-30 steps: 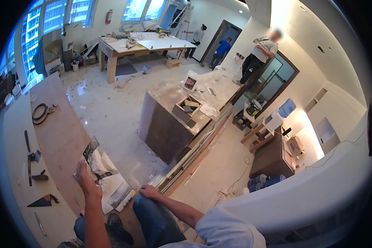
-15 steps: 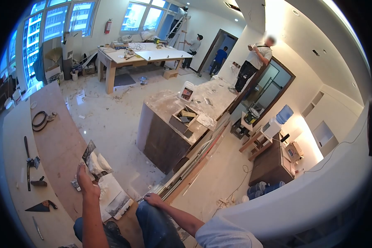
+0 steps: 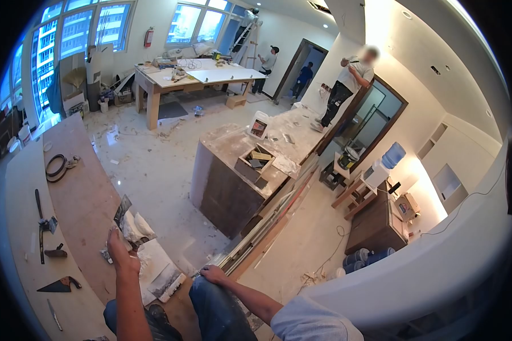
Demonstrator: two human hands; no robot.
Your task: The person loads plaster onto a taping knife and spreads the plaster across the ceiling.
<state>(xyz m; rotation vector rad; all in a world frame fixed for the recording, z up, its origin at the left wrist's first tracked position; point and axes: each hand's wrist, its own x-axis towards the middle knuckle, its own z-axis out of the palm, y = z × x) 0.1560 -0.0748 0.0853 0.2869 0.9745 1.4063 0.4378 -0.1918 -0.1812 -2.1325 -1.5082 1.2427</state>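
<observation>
We see the left hand (image 3: 123,253) over the edge of the pinkish board (image 3: 82,199), its fingers partly bent. A dark flat blade (image 3: 122,207) sticks up just past it, but we cannot tell if the hand has hold of it. The crumpled white bag (image 3: 133,227) sits just beside this hand, and a white sheet (image 3: 164,267) with messy smears lies near it. The right hand (image 3: 213,275) rests on the knee (image 3: 210,298), loosely curled over it. Next to the pinkish board we see a long pale board (image 3: 23,187) with a hammer (image 3: 47,225), a wide dark blade with a handle (image 3: 58,284) and a thin knife (image 3: 54,314) on it. The shiny floor (image 3: 148,182) is dusty and full of bits. In the middle of the room stands a brown counter (image 3: 227,190), and on its dusty top are 1 white jug (image 3: 259,125) and 1 wooden box (image 3: 255,161) of scraps. Farther back we see a big work table (image 3: 151,105) near bright windows (image 3: 112,28), and 4 other people.
</observation>
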